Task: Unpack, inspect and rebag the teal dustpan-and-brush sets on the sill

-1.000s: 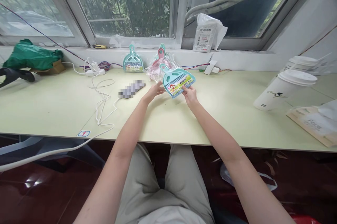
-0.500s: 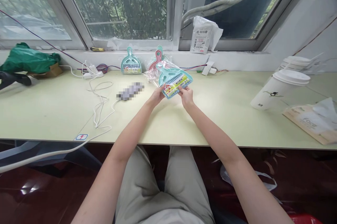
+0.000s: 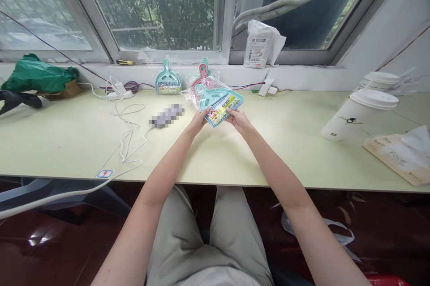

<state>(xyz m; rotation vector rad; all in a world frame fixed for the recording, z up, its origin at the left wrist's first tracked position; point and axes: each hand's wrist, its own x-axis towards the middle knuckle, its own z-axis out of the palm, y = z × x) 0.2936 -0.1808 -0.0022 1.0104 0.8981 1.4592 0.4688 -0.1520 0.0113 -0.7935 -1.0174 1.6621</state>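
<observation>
Dustpan [image 3: 215, 96] between left grip [image 3: 198, 122], right grip [image 3: 239, 121].

Lidded white cup [image 3: 356, 115] beside tissue pack [image 3: 396, 157]

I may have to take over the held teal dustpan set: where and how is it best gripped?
Probably by the handle, coming from the far side: that part of the teal dustpan set is narrow and points away from the left hand and the right hand, which hold its wide, near end.
</observation>
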